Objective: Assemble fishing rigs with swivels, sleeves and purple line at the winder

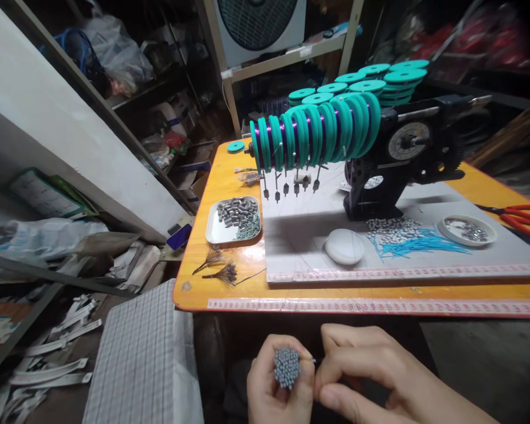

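Teal spools (348, 121), violet wire (323, 135), grey-blue rod bundle (287, 367), grey checked cloth (136, 359)

The left hand (279, 378) sat low at the near edge of the view, curled upright with its fingers closed. The right hand (362, 371) reached in from the near right, just beside it, its forearm (446, 401) slanting toward the lower right corner, its fingers (342, 340) bent, thumb and forefinger drawn close together toward the left hand.

Head cam, facing fwd & down, near table edge (189, 301)
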`<state>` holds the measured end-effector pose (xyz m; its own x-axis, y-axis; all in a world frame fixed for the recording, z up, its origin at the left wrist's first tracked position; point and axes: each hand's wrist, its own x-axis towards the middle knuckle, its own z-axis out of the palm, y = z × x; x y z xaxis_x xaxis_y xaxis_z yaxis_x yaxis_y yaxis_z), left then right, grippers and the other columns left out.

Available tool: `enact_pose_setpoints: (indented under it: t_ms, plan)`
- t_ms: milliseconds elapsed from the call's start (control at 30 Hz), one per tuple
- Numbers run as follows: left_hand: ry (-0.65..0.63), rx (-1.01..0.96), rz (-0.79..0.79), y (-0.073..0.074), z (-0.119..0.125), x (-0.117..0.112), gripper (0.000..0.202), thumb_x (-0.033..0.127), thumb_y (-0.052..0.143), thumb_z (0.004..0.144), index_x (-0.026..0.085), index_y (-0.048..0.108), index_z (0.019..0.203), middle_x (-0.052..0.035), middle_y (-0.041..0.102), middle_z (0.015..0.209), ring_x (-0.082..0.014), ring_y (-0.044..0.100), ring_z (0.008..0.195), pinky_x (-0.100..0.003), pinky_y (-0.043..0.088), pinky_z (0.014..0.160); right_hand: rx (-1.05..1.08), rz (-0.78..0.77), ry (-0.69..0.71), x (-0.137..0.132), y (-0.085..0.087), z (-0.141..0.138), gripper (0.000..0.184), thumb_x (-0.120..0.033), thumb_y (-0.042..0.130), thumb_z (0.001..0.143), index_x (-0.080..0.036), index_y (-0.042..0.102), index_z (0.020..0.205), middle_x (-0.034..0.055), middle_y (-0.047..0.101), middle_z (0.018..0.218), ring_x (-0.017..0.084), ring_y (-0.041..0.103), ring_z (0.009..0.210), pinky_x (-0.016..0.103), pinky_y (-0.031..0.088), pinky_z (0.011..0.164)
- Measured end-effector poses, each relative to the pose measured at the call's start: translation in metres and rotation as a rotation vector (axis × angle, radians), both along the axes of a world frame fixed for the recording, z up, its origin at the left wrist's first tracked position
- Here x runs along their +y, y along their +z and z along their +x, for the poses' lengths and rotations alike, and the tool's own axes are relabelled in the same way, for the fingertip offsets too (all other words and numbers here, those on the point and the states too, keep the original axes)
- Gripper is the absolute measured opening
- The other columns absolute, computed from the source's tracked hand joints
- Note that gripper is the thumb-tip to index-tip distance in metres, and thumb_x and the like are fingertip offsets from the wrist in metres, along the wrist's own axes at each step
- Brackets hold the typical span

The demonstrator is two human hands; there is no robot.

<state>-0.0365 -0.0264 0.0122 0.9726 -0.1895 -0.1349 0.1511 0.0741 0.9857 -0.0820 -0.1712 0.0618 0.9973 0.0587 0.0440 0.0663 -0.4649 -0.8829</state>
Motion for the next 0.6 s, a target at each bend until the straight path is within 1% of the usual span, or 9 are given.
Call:
enact_pose_setpoints:
  t_ms: [100, 200, 333, 400, 500, 600]
  plan:
    - [-0.058, 0.056, -0.038, 0.0007, 0.0025, 0.0012, 0.040, 0.058, 0.073, 0.074, 0.021, 0.060, 0.067, 0.0039, 0.035, 0.054, -0.0155, 0.049, 0.061, -0.021, 0.034, 0.048, 0.006, 0.015, -0.001, 0.0004, 0.0001, 0.0021, 0.019, -0.031, 0.059, 0.092, -0.024, 0.071, 0.080, 0.0026, 0.067, 0.079, 0.018, 0.064, 0.075, 0.030, 0.051, 0.066]
    - [-0.094, 0.089, -0.066, 0.0003, 0.0037, 0.0028, 0.039, 0.056, 0.074, 0.075, 0.020, 0.061, 0.068, 0.0043, 0.034, 0.054, -0.0139, 0.047, 0.060, -0.019, 0.032, 0.046, -0.004, 0.020, -0.016, 0.0009, -0.0007, 0.0016, 0.020, -0.032, 0.058, 0.093, -0.025, 0.071, 0.079, 0.0031, 0.068, 0.080, 0.019, 0.064, 0.075, 0.030, 0.051, 0.065]
    - [-0.116, 0.098, -0.081, 0.0011, 0.0041, 0.0040, 0.038, 0.056, 0.074, 0.075, 0.020, 0.061, 0.069, 0.0052, 0.031, 0.053, -0.0122, 0.044, 0.058, -0.018, 0.028, 0.044, 0.001, 0.008, -0.030, 0.0016, -0.0013, -0.0007, 0.026, -0.039, 0.056, 0.094, -0.025, 0.069, 0.077, 0.0029, 0.069, 0.083, 0.019, 0.064, 0.076, 0.030, 0.051, 0.066]
    - [-0.132, 0.103, -0.082, 0.0021, 0.0043, 0.0040, 0.038, 0.055, 0.074, 0.076, 0.020, 0.061, 0.070, 0.0053, 0.031, 0.052, -0.0121, 0.043, 0.057, -0.017, 0.024, 0.041, 0.002, 0.009, -0.033, 0.0020, -0.0017, -0.0016, 0.029, -0.042, 0.054, 0.096, -0.026, 0.069, 0.076, 0.0022, 0.068, 0.080, 0.018, 0.062, 0.073, 0.030, 0.050, 0.065]
    - [-0.121, 0.110, -0.075, 0.0029, 0.0038, 0.0035, 0.038, 0.055, 0.075, 0.075, 0.019, 0.062, 0.069, 0.0042, 0.035, 0.053, -0.0118, 0.044, 0.056, -0.017, 0.021, 0.039, 0.013, 0.008, -0.076, 0.0019, -0.0031, -0.0019, 0.032, -0.043, 0.052, 0.097, -0.025, 0.068, 0.076, 0.0018, 0.067, 0.079, 0.018, 0.062, 0.072, 0.029, 0.049, 0.065]
    - [-0.078, 0.111, -0.070, 0.0018, 0.0013, 0.0036, 0.039, 0.055, 0.077, 0.072, 0.019, 0.063, 0.067, 0.0004, 0.049, 0.058, -0.0118, 0.047, 0.056, -0.017, 0.022, 0.038, 0.037, 0.012, -0.128, 0.0011, -0.0047, -0.0017, 0.030, -0.040, 0.053, 0.098, -0.024, 0.067, 0.078, 0.0009, 0.065, 0.078, 0.017, 0.062, 0.074, 0.027, 0.048, 0.066]
